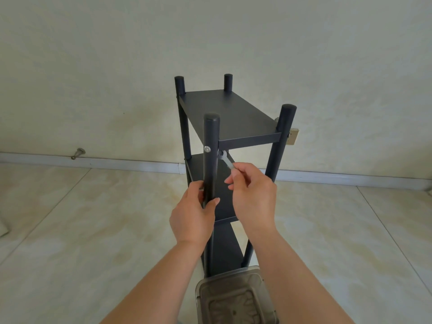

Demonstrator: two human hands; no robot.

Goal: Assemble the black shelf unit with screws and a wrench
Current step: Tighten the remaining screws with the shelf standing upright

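No readable text, label, brand, number or sign on anything in view.

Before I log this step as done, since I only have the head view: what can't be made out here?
- Wrench head under the top shelf: blurred and small; whether it sits on a nut is unclear.
- Near post behind the left hand: covered by the fingers.
- Plastic container: cut off by the bottom edge; contents unclear.
- Wrench handle: hidden inside the right hand.

Bare home room: tiled floor (93,230), plain wall (117,66), white baseboard (117,163).
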